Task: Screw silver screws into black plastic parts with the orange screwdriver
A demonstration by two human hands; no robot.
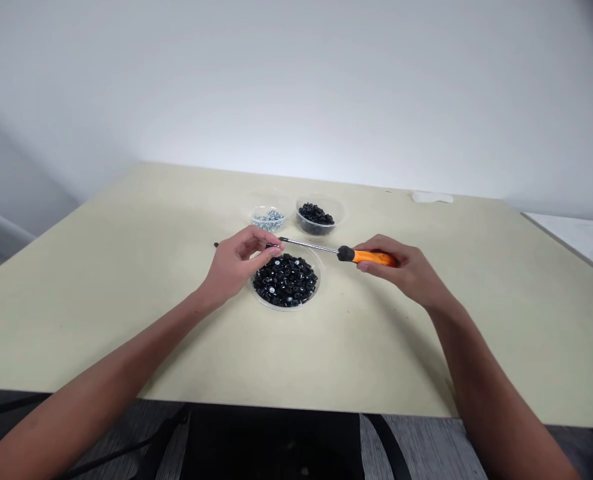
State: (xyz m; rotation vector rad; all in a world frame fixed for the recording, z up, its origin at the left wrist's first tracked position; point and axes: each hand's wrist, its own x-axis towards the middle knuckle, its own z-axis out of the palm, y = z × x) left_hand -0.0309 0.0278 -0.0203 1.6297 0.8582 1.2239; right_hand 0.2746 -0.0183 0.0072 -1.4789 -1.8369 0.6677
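My right hand is wrapped round the orange and black handle of a screwdriver, whose metal shaft points left. Its dark tip reaches the fingertips of my left hand. Thumb and fingers there are pinched together on something too small to make out. Just below the tip stands a clear round bowl filled with small black parts, a few showing silvery centres. Past my left hand, a small dark thing pokes out, mostly hidden.
Farther back are a clear tub of silvery screws and a clear tub of black pieces. A white item lies near the back edge of the pale table, beside the wall. A white surface adjoins at right.
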